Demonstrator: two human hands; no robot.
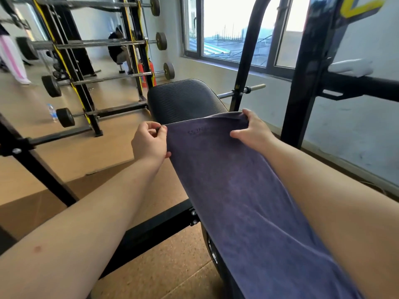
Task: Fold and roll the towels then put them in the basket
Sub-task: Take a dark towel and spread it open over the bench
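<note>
Pinching the purple towel's (pixel 237 190) far corners, left hand (pixel 149 141) and right hand (pixel 252 130) both. Soft, light, limp, probably saggy — best gripped at corners.

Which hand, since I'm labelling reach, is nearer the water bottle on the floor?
Left. The left hand, pinching one corner of the towel, lies right of the water bottle; the right hand grips the other corner, farther right.
</note>
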